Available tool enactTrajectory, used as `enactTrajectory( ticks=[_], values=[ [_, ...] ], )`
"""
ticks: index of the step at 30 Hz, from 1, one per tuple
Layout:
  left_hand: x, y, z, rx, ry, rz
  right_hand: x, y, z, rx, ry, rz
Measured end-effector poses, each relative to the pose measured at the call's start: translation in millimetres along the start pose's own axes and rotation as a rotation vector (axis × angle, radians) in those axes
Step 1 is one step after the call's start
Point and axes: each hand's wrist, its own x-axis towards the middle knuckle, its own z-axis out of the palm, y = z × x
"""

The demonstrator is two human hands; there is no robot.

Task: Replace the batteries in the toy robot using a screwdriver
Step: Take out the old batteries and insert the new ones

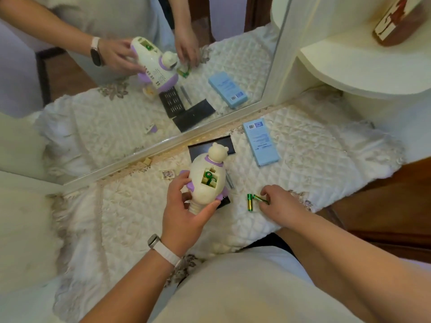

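My left hand [186,206] grips the cream and purple toy robot [207,178] from below and holds it above the quilted cloth, its back turned to me. The battery compartment [210,179] is uncovered and shows green batteries inside. To the right, my right hand [277,201] rests on the cloth with its fingertips pinched on a green battery [261,198]. A second green and gold battery [250,202] lies just left of it. The grey screwdriver [229,181] lies behind the toy, partly hidden. A small cream cover plate [167,174] lies to the left.
A black screwdriver-bit case [224,145] lies open behind and under the toy. A pale blue box [261,142] lies at the back right. A mirror [140,89] runs along the back edge. A cream shelf [349,66] with a brown bottle [396,22] stands at the right.
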Motion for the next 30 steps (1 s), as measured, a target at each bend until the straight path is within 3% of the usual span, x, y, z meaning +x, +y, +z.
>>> enactTrajectory(
  ticks=[9, 14, 20, 30],
  values=[
    [-4, -2, 11, 0.014, -0.053, 0.0, 5, 12, 24, 0.033, 0.074, 0.011],
    [-6, 5, 5, -0.019, -0.018, 0.025, -9, -3, 7, 0.17, 0.096, 0.014],
    [-9, 13, -11, -0.059, 0.062, 0.038, -31, -53, -41, 0.42, 0.206, -0.058],
    [-12, 24, -46, -0.133, 0.202, 0.106, -59, -148, -95, 0.76, 0.125, -0.256]
  ],
)
